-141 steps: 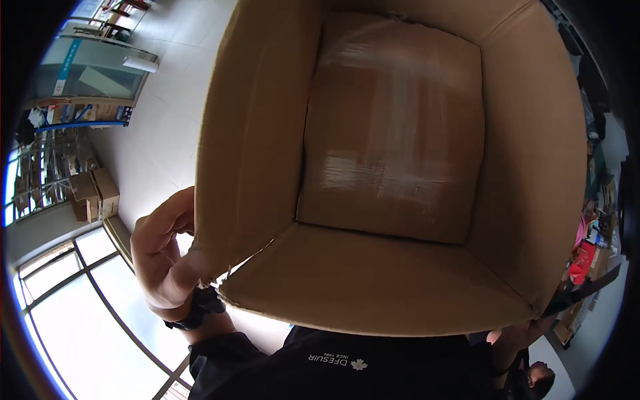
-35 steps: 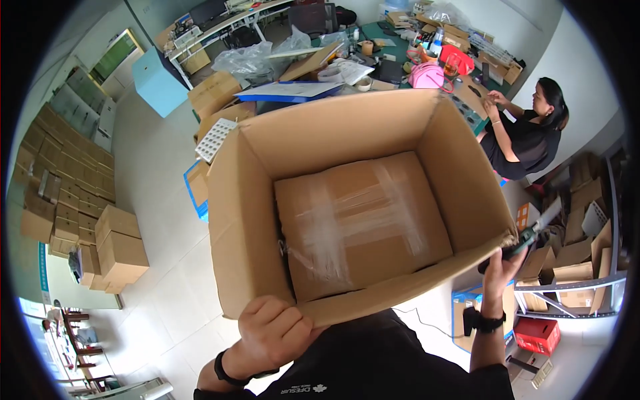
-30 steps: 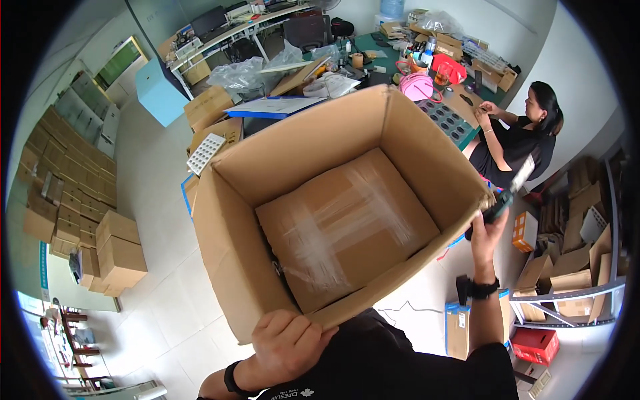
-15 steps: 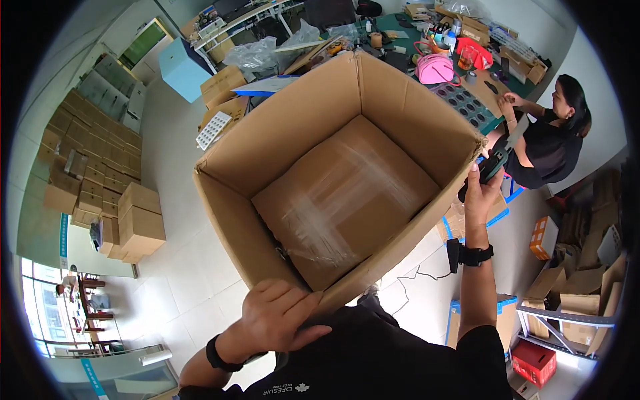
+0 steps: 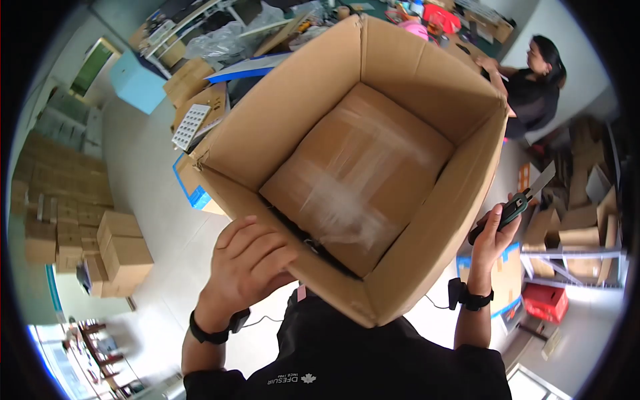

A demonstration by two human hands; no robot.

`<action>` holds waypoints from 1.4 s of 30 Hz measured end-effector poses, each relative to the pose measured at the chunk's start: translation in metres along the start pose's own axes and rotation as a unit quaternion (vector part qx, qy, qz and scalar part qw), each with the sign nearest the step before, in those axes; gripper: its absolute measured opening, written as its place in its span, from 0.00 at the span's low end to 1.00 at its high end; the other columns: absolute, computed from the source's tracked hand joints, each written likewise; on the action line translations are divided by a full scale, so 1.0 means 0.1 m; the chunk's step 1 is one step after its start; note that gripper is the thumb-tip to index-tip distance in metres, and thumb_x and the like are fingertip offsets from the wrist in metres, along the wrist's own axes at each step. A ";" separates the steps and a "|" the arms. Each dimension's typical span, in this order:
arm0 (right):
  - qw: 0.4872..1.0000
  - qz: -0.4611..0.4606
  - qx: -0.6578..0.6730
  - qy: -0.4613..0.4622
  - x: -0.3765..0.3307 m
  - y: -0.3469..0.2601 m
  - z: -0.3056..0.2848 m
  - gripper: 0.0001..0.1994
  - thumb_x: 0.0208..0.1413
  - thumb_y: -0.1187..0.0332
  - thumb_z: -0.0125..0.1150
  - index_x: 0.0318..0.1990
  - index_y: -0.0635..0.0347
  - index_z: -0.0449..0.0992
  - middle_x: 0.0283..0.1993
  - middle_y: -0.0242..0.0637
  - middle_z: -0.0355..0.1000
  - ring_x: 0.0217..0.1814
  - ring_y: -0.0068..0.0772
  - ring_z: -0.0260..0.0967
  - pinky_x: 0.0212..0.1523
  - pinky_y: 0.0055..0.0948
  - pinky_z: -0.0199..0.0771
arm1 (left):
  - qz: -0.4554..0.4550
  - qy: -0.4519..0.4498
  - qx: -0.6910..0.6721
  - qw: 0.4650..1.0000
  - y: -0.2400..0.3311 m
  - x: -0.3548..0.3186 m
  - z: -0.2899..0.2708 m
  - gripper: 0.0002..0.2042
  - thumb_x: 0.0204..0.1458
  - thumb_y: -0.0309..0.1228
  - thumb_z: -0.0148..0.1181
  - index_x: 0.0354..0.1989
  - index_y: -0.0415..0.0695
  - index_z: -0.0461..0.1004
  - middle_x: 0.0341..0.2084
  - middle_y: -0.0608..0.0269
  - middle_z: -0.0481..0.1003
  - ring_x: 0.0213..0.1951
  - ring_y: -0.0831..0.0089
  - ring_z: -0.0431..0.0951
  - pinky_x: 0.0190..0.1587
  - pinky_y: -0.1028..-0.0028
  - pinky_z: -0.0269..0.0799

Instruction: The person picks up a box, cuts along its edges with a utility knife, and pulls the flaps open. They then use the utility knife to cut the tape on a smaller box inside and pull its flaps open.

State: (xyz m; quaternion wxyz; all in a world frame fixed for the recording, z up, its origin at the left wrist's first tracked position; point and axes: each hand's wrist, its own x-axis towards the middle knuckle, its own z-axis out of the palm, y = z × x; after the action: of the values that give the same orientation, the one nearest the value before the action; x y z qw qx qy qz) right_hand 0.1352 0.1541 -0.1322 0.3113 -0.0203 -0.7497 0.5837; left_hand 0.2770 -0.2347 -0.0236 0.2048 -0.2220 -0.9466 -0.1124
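Note:
A large open cardboard box (image 5: 400, 80) is tilted in front of my chest, its inside facing up at me. Strips of clear tape cross its brown bottom (image 5: 333, 180). Over the near-left rim, the fingers of my left hand (image 5: 247, 267) are curled, holding the wall; the thumb is mostly hidden. To the right of the box, my right hand (image 5: 493, 233) is closed around the dark green handle of a utility knife (image 5: 512, 212). The knife's long blade is out and points up and right, away from the cardboard.
Behind the box is a cluttered table with plastic bags (image 5: 213, 45) and a white tray (image 5: 191, 127). A person (image 5: 533, 87) sits at the far right. Stacked cartons (image 5: 127, 250) stand at left. A shelf with cardboard (image 5: 567, 223) and a red box (image 5: 545, 302) are at right.
The box has turned and shifted, its near corner swinging right. My right hand has come down off the far-right corner with the knife. My left hand has moved up and left.

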 end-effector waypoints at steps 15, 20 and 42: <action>0.934 -0.018 -0.199 -0.297 -1.86 -2.17 -0.62 0.31 0.62 0.72 0.59 0.71 0.70 0.56 0.30 0.38 0.72 0.24 0.28 0.69 0.27 0.28 0.69 | 0.067 0.073 -0.052 0.994 -0.09 -0.01 0.22 0.22 0.35 0.38 0.78 0.38 0.49 0.74 0.34 0.66 0.73 0.42 0.60 0.71 0.53 0.57 0.63; 0.892 -0.023 -0.304 -0.335 -2.10 -2.21 -0.67 0.35 0.54 0.77 0.65 0.70 0.69 0.59 0.23 0.41 0.71 0.22 0.39 0.70 0.24 0.35 0.71 | 0.088 0.072 -0.043 0.993 -0.10 -0.04 0.22 0.25 0.33 0.38 0.79 0.40 0.48 0.73 0.36 0.63 0.73 0.42 0.58 0.71 0.53 0.57 0.63; 0.807 0.150 -0.416 -0.391 -1.74 -3.06 -0.45 0.31 0.53 0.76 0.64 0.66 0.70 0.64 0.24 0.42 0.74 0.20 0.37 0.73 0.22 0.33 0.70 | 0.279 0.019 -0.184 0.942 0.03 0.32 0.26 0.10 0.49 0.34 0.70 0.37 0.48 0.79 0.31 0.68 0.76 0.30 0.70 0.75 0.36 0.69 0.67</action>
State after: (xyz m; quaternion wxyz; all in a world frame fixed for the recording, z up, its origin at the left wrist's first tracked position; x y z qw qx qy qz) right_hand 0.3992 0.0274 0.0685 -0.1380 -0.0299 -0.9665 0.2143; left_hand 0.2439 -0.2120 -0.0324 0.2018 -0.5088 -0.8054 -0.2275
